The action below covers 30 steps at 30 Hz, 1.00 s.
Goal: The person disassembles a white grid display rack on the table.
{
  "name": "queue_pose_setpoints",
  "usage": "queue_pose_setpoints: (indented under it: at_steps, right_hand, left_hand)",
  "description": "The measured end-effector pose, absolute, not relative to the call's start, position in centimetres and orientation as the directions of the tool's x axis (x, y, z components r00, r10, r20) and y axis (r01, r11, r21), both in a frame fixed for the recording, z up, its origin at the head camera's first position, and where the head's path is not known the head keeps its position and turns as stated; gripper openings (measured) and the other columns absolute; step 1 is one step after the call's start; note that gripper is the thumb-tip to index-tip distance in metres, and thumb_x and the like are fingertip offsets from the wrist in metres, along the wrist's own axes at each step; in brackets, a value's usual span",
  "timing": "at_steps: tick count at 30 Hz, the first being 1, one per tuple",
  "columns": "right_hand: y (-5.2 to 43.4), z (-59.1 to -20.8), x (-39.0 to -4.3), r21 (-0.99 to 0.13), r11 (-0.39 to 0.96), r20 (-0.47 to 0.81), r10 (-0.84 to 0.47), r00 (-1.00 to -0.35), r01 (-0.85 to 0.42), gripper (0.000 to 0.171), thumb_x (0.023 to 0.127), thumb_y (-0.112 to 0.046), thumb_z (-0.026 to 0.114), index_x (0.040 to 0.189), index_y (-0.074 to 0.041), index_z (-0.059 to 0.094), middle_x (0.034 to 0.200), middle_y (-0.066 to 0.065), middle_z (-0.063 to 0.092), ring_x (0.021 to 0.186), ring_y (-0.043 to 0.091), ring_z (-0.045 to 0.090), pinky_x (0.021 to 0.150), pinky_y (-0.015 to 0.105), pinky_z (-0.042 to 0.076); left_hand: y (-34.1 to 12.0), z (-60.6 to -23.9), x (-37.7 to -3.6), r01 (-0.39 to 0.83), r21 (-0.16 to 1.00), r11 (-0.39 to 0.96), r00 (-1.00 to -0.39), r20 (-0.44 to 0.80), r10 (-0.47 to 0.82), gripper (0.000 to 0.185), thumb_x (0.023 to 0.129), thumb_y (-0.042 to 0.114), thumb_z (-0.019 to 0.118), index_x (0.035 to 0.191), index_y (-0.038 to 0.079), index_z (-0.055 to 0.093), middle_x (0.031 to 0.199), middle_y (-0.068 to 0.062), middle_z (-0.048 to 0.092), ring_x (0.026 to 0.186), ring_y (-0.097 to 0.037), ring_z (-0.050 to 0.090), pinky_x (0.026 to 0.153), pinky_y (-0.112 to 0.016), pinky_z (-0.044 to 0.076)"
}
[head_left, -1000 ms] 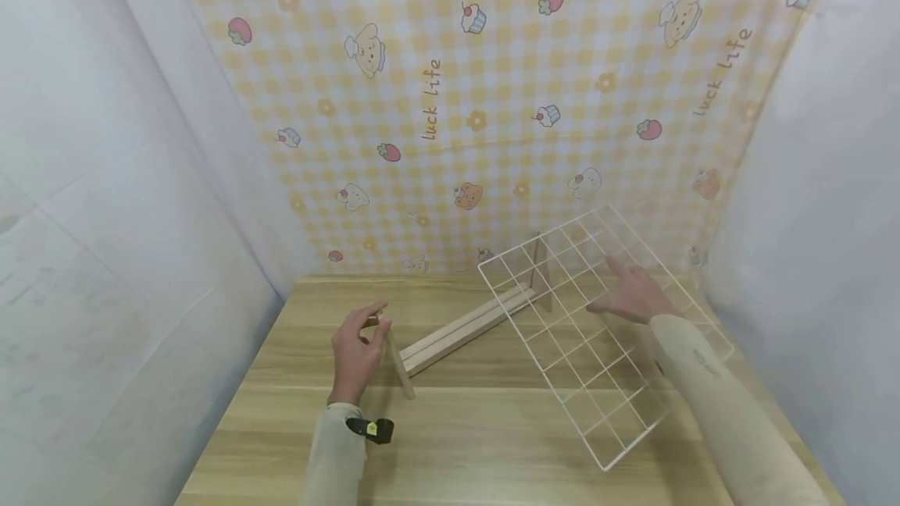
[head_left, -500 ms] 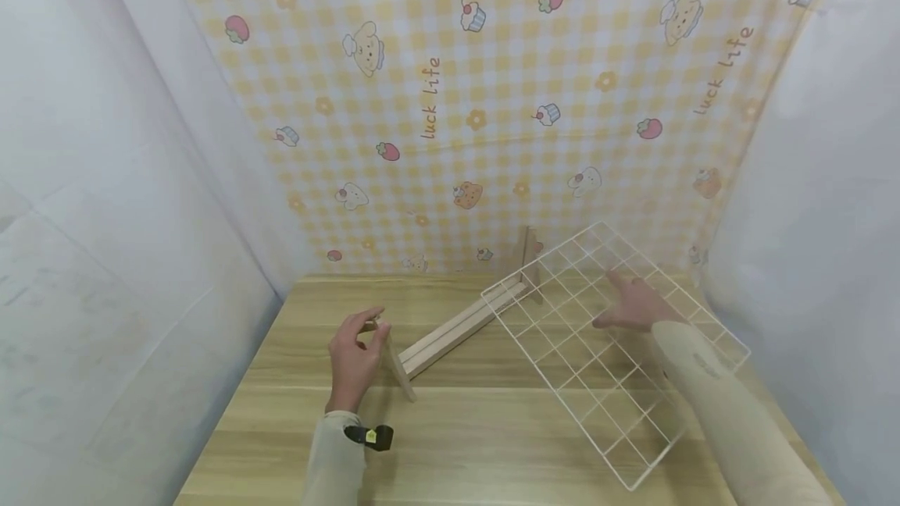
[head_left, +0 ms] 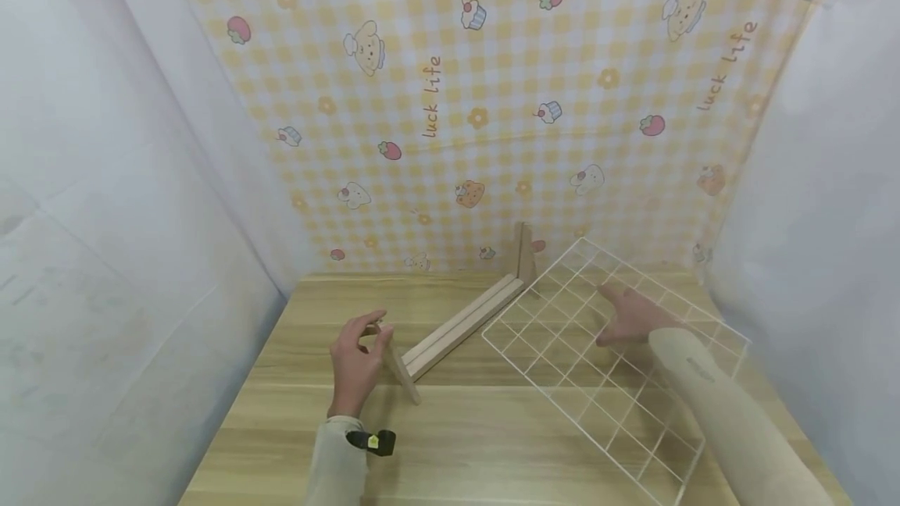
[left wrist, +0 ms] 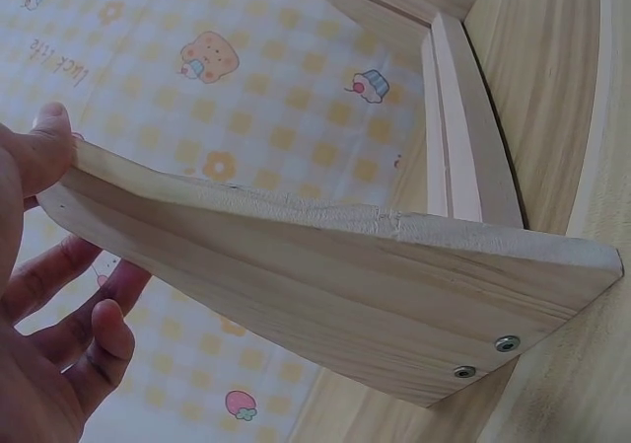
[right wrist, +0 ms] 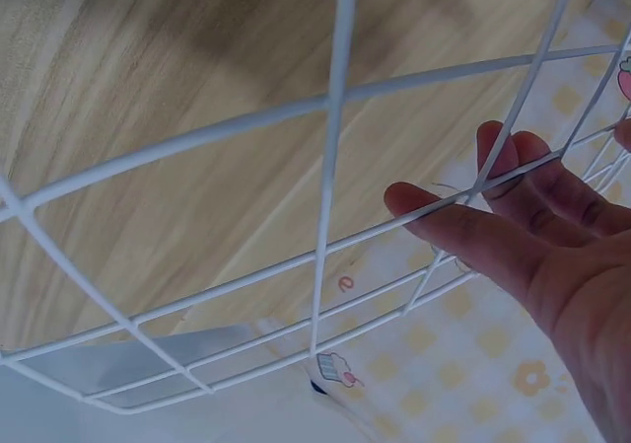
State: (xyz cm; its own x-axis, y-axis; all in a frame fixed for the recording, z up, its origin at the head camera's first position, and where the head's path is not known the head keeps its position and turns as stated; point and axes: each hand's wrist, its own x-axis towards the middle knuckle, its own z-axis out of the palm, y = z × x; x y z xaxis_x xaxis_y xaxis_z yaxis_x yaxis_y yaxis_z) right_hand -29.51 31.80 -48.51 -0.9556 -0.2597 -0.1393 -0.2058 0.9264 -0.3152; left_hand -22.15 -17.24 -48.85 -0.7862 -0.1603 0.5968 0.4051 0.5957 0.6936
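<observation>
Pinching the near end piece of the wooden stand (head_left: 460, 326), mid-worktop, the left hand (head_left: 356, 361) steadied it; the right hand (head_left: 633, 315), fingers straight, propped the wire grid (head_left: 562, 350) tilted near the right edge, not yet slotted in.

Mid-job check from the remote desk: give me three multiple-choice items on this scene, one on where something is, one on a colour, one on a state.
1. Where is the wire grid relative to the wooden stand?
A. On the person's right of it
B. On the person's left of it
C. Under it

2. What colour is the wire grid?
A. Black
B. White
C. Red

3. What is the left hand doing?
A. Lying flat on the table
B. Holding the grid
C. Holding the stand's end foot

Answers: 1 A, the head view shows it by the right hand. 2 B, the wires are white. 3 C, thumb and fingers hold the foot's top edge.
</observation>
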Motion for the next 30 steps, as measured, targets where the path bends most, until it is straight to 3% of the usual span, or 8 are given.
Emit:
queue_pose_setpoints:
  at_steps: [6,9,13,16,19,24,30]
  right_hand:
    - [31.3,-49.2,-29.6,-0.29,0.923,-0.146,-0.304,-0.941,-0.253,0.114,0.054,-0.056,0.078,0.145,-0.015,0.024,0.136,0.04,0.034,0.118,0.056,0.042,0.083,0.07,0.041]
    - [31.1,-49.7,-29.6,-0.261,0.92,-0.142,-0.336,-0.931,-0.292,0.113,0.052,-0.051,0.08,0.145,-0.017,0.026,0.132,0.039,0.038,0.111,0.052,0.05,0.083,0.065,0.045]
    - [30.6,-50.5,-29.5,-0.242,0.92,-0.165,-0.352,-0.921,-0.308,0.113,0.048,-0.037,0.085,0.145,-0.022,0.028,0.127,0.035,0.042,0.092,0.035,0.058,0.068,0.047,0.054]
    - [30.1,-50.9,-29.3,-0.246,0.929,-0.214,-0.329,-0.92,-0.276,0.114,0.046,-0.023,0.084,0.145,-0.027,0.027,0.122,0.028,0.043,0.079,0.025,0.053,0.054,0.032,0.051]
    - [29.8,-51.2,-29.1,-0.2,0.935,-0.23,-0.336,-0.913,-0.293,0.113,0.045,-0.017,0.082,0.144,-0.027,0.029,0.118,0.024,0.044,0.077,0.022,0.049,0.051,0.025,0.047]
    - [29.7,-51.5,-29.0,-0.16,0.919,-0.213,-0.388,-0.897,-0.36,0.11,0.046,-0.019,0.084,0.143,-0.024,0.033,0.11,0.02,0.047,0.076,0.02,0.047,0.054,0.026,0.048]
    - [29.6,-51.5,-29.2,-0.164,0.895,-0.206,-0.443,-0.872,-0.416,0.11,0.048,-0.025,0.087,0.143,-0.02,0.033,0.111,0.024,0.048,0.078,0.022,0.05,0.062,0.039,0.054]
  left_hand:
    - [-17.2,-48.9,-22.1,0.413,0.688,0.596,-0.776,0.609,-0.166,0.03,0.08,0.019,0.072,0.109,0.02,0.066,0.093,-0.005,0.066,0.082,-0.018,0.064,0.048,-0.017,0.044]
    - [-17.2,-48.9,-22.1,0.406,0.69,0.599,-0.779,0.604,-0.168,0.03,0.08,0.022,0.072,0.109,0.023,0.065,0.093,-0.002,0.066,0.083,-0.017,0.065,0.048,-0.017,0.043]
    - [-17.3,-49.0,-22.1,0.404,0.689,0.602,-0.781,0.602,-0.165,0.029,0.081,0.022,0.071,0.109,0.02,0.066,0.093,-0.006,0.066,0.082,-0.019,0.065,0.048,-0.017,0.043]
    - [-17.3,-49.0,-22.0,0.405,0.689,0.601,-0.779,0.604,-0.168,0.029,0.081,0.021,0.071,0.109,0.016,0.066,0.092,-0.008,0.066,0.081,-0.021,0.065,0.048,-0.017,0.043]
    - [-17.2,-48.9,-21.9,0.398,0.696,0.598,-0.785,0.596,-0.17,0.03,0.08,0.023,0.072,0.108,0.015,0.066,0.092,-0.006,0.067,0.082,-0.022,0.066,0.048,-0.018,0.043]
    - [-17.1,-48.9,-21.6,0.381,0.716,0.584,-0.803,0.57,-0.175,0.032,0.08,0.029,0.071,0.109,0.016,0.065,0.096,-0.003,0.068,0.084,-0.023,0.067,0.049,-0.018,0.044]
    - [-17.0,-48.9,-21.1,0.374,0.728,0.575,-0.803,0.564,-0.192,0.031,0.078,0.023,0.074,0.107,0.02,0.066,0.097,-0.002,0.069,0.084,-0.024,0.067,0.049,-0.018,0.044]
